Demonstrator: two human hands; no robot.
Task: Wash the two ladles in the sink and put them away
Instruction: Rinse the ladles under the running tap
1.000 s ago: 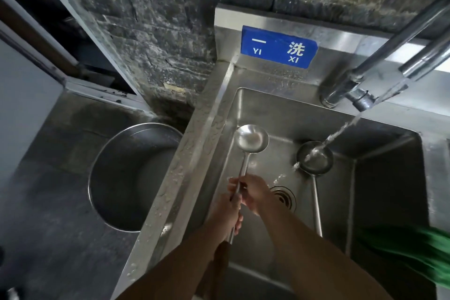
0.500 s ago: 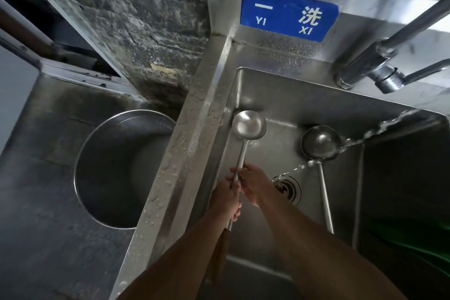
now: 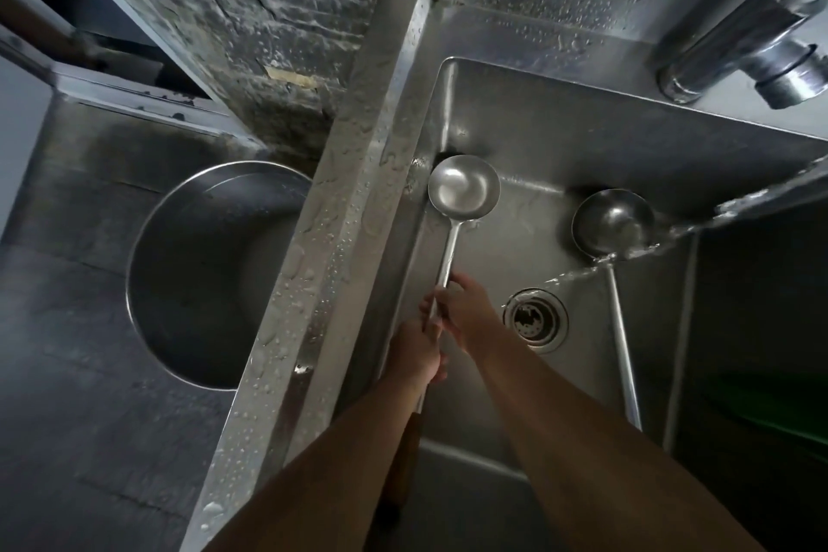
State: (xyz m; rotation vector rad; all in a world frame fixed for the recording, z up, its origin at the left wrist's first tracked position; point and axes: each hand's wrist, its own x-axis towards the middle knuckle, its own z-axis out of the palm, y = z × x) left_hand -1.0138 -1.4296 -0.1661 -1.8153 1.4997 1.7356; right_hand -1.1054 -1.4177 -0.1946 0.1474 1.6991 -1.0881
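A long steel ladle (image 3: 463, 193) with a wooden grip end is held over the left side of the steel sink (image 3: 551, 130), its bowl facing up. My left hand (image 3: 419, 356) grips its shaft low down. My right hand (image 3: 466, 309) grips the shaft just above the left. A second, darker ladle (image 3: 611, 222) lies in the sink to the right, bowl toward the back wall, handle running toward me. A stream of water (image 3: 627, 258) crosses from the right and passes just below that ladle's bowl.
The drain (image 3: 535, 318) sits between the two ladles. A tap (image 3: 752, 45) juts in at the upper right. A large round steel pot (image 3: 210, 273) is set in the dark counter on the left, beyond the wet sink rim (image 3: 322, 264). Something green (image 3: 779, 412) lies at the right edge.
The view has tilted down and moved closer to the sink. The water stream has moved off the right ladle's bowl toward its lower edge. Both hands keep their hold on the left ladle.
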